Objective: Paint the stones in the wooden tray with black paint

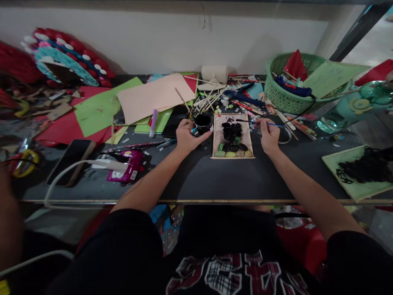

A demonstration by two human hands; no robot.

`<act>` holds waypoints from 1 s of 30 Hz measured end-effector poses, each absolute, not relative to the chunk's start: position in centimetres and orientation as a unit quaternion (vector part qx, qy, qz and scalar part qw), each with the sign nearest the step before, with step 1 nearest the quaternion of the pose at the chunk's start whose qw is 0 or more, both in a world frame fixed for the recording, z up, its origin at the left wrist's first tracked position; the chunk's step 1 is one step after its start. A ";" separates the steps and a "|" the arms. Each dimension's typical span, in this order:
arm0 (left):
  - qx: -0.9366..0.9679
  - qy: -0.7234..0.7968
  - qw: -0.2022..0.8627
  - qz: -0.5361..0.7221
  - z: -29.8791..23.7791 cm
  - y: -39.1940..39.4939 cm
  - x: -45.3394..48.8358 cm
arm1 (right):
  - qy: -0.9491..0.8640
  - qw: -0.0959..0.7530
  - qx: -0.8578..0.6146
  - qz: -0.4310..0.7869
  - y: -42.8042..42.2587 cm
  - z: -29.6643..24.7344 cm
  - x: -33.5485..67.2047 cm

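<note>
My left hand (187, 136) is closed round a small pot of black paint (203, 123) on the dark table. My right hand (269, 134) pinches a thin blue-handled brush (250, 121) whose tip reaches left over a small wooden-framed board (232, 136). The board carries a cluster of pebbles painted black, with a row of green and tan pebbles along its near edge. Both hands flank the board, left and right of it.
A green basket (288, 98) with tools stands at the back right. Coloured paper sheets (153, 98) and wooden sticks (208, 98) litter the back. A pink glue gun (127, 170) and a phone (70, 162) lie at the left. Another painted board (359, 172) lies right.
</note>
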State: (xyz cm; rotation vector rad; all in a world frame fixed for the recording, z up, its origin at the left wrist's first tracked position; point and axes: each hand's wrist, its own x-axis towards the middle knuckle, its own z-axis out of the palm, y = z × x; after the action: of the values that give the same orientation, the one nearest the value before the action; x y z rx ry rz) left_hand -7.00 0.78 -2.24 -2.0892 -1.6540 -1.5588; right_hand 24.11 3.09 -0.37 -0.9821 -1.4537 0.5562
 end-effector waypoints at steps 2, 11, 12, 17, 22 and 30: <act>-0.675 -0.539 0.036 -0.502 -2.4 0.9 -7.0 | -0.610 0.615 -0.433 0.248 3.1 -0.2 24.0; -0.664 -0.551 0.081 -0.499 -2.4 1.0 -7.0 | -0.593 0.632 -0.415 0.277 3.0 -0.5 23.8; -0.664 -0.553 0.080 -0.497 -2.4 0.9 -7.0 | -0.587 0.639 -0.419 0.268 2.9 -0.5 23.8; -0.672 -0.554 0.065 -0.487 -2.6 1.0 -7.2 | -0.598 0.648 -0.413 0.228 2.8 -0.5 23.8; -0.682 -0.546 0.071 -0.482 -2.8 1.2 -7.4 | -0.682 0.585 -0.368 0.238 2.6 -0.6 23.6; -0.705 -0.531 0.073 -0.465 -2.7 1.2 -7.4 | -0.712 0.559 -0.371 0.206 2.6 -0.3 23.5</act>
State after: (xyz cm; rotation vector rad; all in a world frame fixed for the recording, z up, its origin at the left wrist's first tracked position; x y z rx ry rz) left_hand -7.43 1.24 -2.71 -2.1163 -1.5952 -1.3962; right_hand 23.45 2.56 -0.26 -0.8752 -1.6791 0.4853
